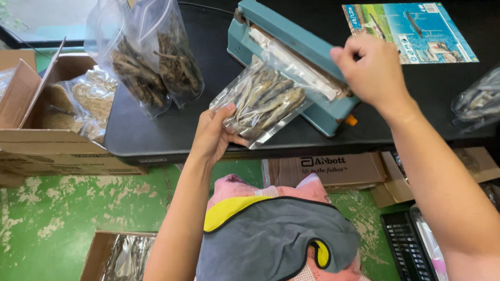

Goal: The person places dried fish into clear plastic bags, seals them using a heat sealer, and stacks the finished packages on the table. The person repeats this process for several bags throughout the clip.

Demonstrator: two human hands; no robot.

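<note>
The left hand (212,135) supports the clear pouch of dried fish (261,100) from below, fingers clamped on its lower edge. The pouch mouth lies across the jaw of the teal heat sealer (285,41) on the dark surface (146,128). The right hand (370,70) rests on the sealer arm, fingers curled together over it. The pouch appears light, its film slippery and pliable, the contents brittle; hold it by the lower corners, clear of the seal line.
</note>
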